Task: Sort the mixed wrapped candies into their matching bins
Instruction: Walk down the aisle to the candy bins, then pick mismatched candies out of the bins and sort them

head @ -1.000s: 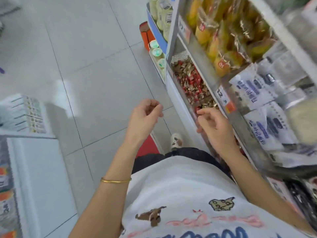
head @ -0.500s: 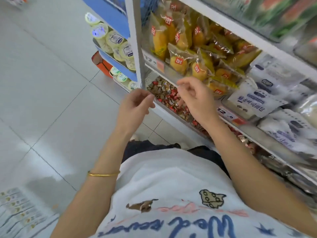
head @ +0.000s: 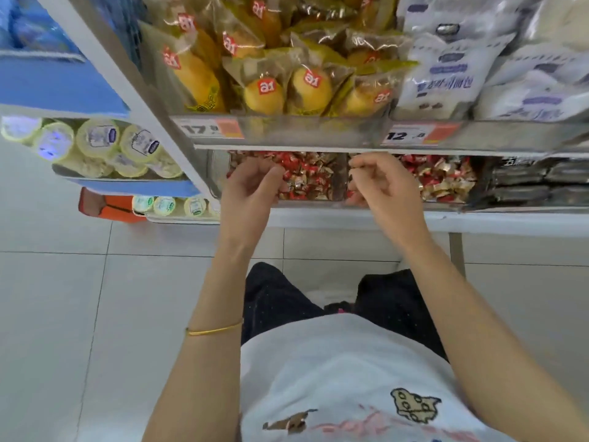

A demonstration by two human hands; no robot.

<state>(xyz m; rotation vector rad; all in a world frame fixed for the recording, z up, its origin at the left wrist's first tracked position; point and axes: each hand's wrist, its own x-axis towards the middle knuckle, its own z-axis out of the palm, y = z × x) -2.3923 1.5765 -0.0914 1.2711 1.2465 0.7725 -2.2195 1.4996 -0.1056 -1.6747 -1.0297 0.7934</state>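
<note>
Two clear bins sit side by side on a low shelf. The left bin (head: 314, 178) and the right bin (head: 444, 178) both hold mixed red and gold wrapped candies. My left hand (head: 251, 193) hovers at the left bin's front, fingers curled with the tips against the candies; whether it holds one is hidden. My right hand (head: 384, 183) is over the divider between the bins, thumb and fingers pinched on a small wrapped candy (head: 353, 164).
The shelf above carries yellow snack packs (head: 264, 90) and white packets (head: 446, 81), with price tags on its edge (head: 404, 135). Dark packs (head: 535, 180) lie right of the candy. Cups (head: 105, 145) fill the blue shelf to the left. White floor tiles lie below.
The view has swung to face the shelf head-on. Both hands have moved forward to the candy bins, the right hand keeping its pinch.
</note>
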